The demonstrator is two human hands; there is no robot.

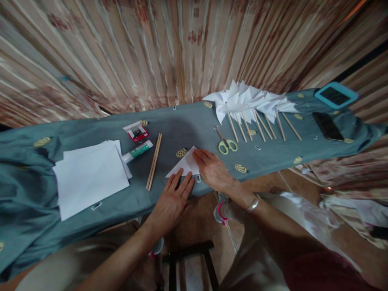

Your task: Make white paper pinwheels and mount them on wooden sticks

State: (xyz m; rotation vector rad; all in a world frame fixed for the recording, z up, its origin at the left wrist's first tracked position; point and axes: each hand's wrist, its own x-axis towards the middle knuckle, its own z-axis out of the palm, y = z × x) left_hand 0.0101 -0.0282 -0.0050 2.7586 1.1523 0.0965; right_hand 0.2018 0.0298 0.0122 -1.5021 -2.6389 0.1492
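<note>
A white sheet of paper (183, 163), folded into a triangle, lies on the cloth-covered table in front of me. My left hand (173, 198) rests with outstretched fingers on its lower edge. On the triangle's right side, my right hand (213, 169) has its fingers bent together and pressed onto the paper, hiding that corner. Two wooden sticks (154, 161) lie side by side left of the paper. To the right, scissors (227, 145) with green handles lie with their tips pointing away from me.
At left are a stack of white paper (91, 178), a green-and-white glue tube (138, 151) and an open red box (139, 133). Several white paper pinwheels (248, 101) on sticks overlap at back right. A phone (327, 126) and a blue-framed tablet (336, 95) lie farther right.
</note>
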